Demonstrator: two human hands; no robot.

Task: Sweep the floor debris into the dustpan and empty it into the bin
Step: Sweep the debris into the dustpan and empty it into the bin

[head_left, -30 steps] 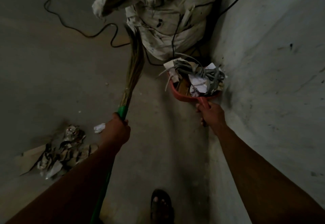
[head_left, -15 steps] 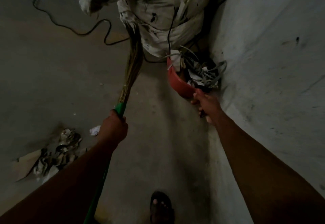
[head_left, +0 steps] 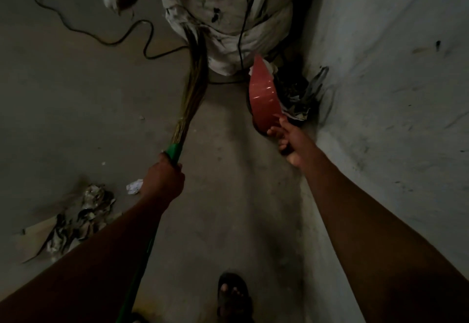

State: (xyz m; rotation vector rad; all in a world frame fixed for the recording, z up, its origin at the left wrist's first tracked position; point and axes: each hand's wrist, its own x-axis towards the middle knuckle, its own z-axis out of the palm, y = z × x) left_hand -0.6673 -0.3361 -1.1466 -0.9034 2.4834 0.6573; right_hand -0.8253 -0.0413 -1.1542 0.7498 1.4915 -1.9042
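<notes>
Head view: your right hand (head_left: 289, 142) grips the red dustpan (head_left: 264, 99) at 1 o'clock, tipped on edge beside dumped debris (head_left: 299, 94) by the wall. Your left hand (head_left: 163, 178) grips the broom (head_left: 189, 99) w/ green handle; more scraps (head_left: 81, 218) on floor at 8 o'clock.

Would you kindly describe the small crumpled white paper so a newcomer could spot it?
Start at the left hand gripping the green-handled broom. Just left of it, on the bare concrete floor, lies the crumpled white paper. It is bright and alone, unlike the dark scrap pile farther left.
</notes>
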